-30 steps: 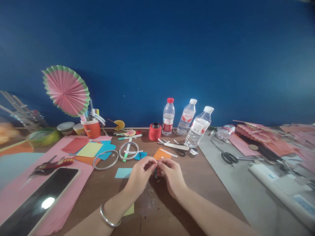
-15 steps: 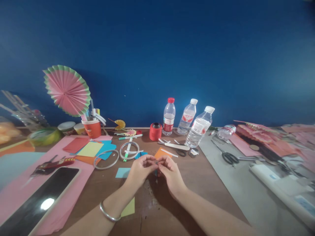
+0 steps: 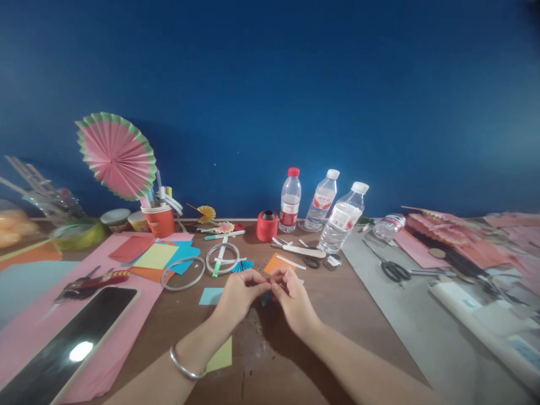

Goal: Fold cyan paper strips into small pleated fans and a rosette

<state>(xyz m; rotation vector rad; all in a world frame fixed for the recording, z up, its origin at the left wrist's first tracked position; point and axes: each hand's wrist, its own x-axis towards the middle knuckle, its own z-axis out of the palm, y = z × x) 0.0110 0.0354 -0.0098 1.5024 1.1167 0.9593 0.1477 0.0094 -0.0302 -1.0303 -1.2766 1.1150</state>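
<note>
My left hand (image 3: 241,293) and my right hand (image 3: 294,298) meet over the middle of the brown table, thumbs and fingertips pinched close together. Whatever sits between the fingertips is mostly hidden and too small to name. A bit of blue shows just under the fingers. Beyond the hands lies an orange paper square (image 3: 276,265) with a white strip on it. A small blue folded paper fan (image 3: 243,265) is just past my left hand. Light blue paper (image 3: 211,296) lies left of that hand, and yellow paper (image 3: 221,355) is partly under my left forearm.
Three water bottles (image 3: 290,202) stand at the back beside a red roll (image 3: 267,226). A white-handled cutter (image 3: 304,251) lies before them. Left are clear rings (image 3: 222,257), a red cup (image 3: 158,221) and a phone (image 3: 71,349). Scissors (image 3: 394,271) lie on the grey sheet at right.
My fingers have shifted slightly, still pinched together, the right fingers curling a little more. More of the blue folded fan and the orange square shows. The table items stay put.
</note>
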